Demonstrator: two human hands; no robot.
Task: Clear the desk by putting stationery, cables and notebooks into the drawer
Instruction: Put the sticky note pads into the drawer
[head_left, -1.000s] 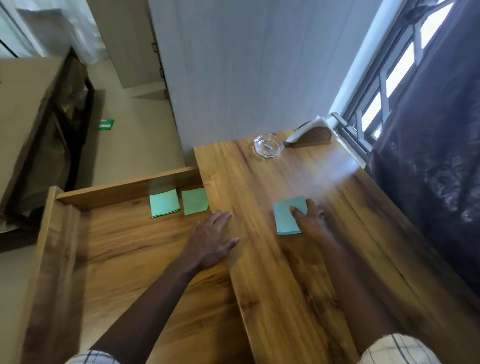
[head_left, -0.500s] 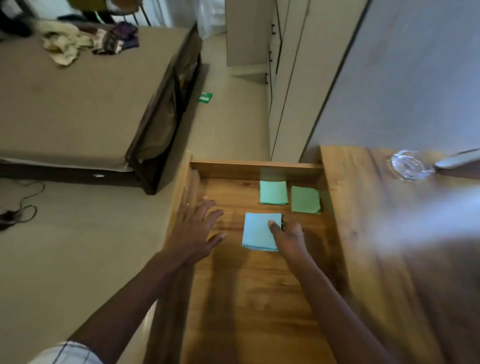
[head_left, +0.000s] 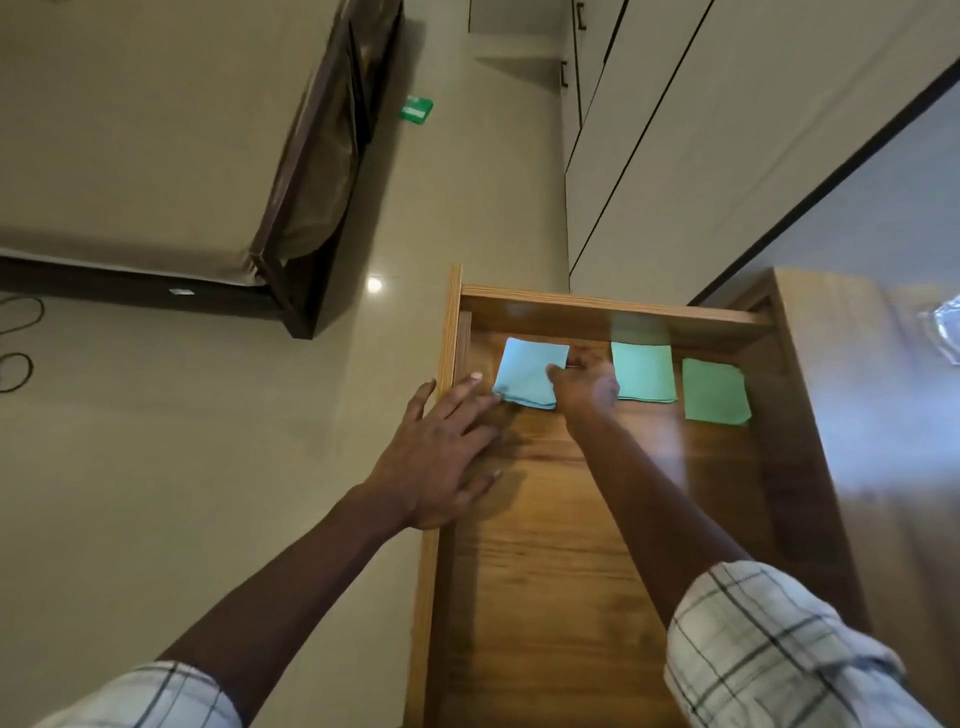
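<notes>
Dim, soft light; right edge blurred, wide-angle bending at margins.

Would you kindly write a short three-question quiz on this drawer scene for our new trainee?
1. True or false: the drawer is closed.
2. Which hand pinches the blue pad? A) left B) right C) neither
3. Fill in: the pad nearest the blue pad is ____ in colour.

Key: 1 false. 2 B: the right hand; the left hand lies open, fingertips at the pad's corner. 3 green: the green pad.
</notes>
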